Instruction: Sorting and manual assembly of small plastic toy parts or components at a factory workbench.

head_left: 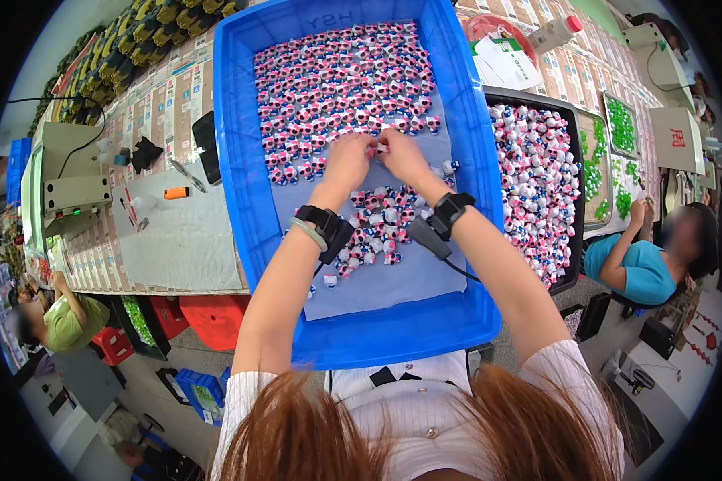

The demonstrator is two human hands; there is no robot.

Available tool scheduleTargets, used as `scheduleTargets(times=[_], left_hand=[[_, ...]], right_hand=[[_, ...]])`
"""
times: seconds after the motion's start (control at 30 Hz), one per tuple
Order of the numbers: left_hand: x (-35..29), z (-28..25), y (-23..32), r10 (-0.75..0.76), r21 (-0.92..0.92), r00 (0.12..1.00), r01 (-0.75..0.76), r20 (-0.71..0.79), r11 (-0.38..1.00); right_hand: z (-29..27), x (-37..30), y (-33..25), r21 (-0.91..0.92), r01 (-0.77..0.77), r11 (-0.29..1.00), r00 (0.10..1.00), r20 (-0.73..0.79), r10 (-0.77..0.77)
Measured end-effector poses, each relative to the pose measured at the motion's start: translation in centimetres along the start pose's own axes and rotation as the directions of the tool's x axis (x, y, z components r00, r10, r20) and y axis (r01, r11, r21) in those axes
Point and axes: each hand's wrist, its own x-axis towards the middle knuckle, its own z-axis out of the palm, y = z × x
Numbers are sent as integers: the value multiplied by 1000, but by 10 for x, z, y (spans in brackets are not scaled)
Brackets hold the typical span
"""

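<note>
Both my hands meet over a large blue plastic crate (481, 160), just below rows of small white, pink and blue figurines (337, 76). The fingers of my left hand (350, 160) are pinched together, and what they hold is hidden. Beside it my right hand (405, 156) is closed, with a bit of a small figurine (383, 148) showing at its fingertips. A loose heap of the same figurines (377, 220) lies under my wrists on a pale sheet (361, 298) lining the crate. The figurines beyond my hands stand close together in lines.
A black tray (573, 232) heaped with figurines adjoins the crate on the right. Left on the table lie an orange lighter-like piece (176, 193), a craft knife (187, 175) and a dark phone (206, 148). Co-workers sit at both sides; a red stool (214, 321) stands below.
</note>
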Motion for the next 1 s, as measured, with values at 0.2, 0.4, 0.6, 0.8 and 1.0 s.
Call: scheduleTargets(times=[0.2,0.4,0.6,0.8,1.0], left_hand=[[-1,1,-12,99,130,990,-85,-101,988],[-10,0,14,88,302,995,-70,-46,951],[-9,-2,9,234,265,969,-207,-75,942],[-27,38,52,2,-113,975,24,221,993],[-34,48,50,-44,-68,993,52,113,996]], right_hand=[[-8,-17,-24,-159,39,987,988,-142,-62],[-49,-32,-12,-252,-98,963,970,-241,36],[-48,-40,-7,-450,-184,874,983,-61,175],[-38,-39,6,-469,-237,851,969,-54,240],[-40,-38,-3,30,-334,942,911,-249,330]])
